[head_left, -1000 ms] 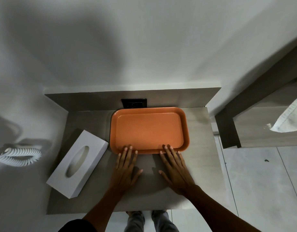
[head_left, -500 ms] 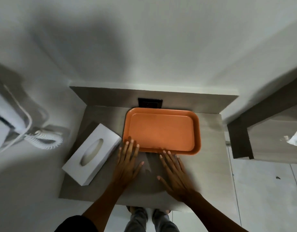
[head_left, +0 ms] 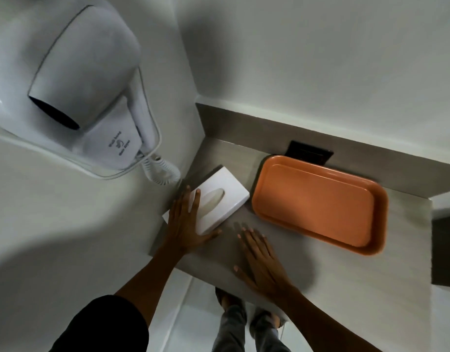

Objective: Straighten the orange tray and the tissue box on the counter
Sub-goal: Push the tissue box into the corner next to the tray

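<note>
The left hand (head_left: 184,226) lies flat and spread on the near end of the white tissue box (head_left: 216,199), gripping nothing. The right hand (head_left: 260,260) rests open and empty on the counter (head_left: 345,275). The orange tray (head_left: 320,203) sits at the box's three o'clock, just apart

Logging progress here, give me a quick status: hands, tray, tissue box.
Left hand flat on tissue box, box askew. Right hand open on counter. Orange tray against back wall, untouched. Nothing in the way.
</note>
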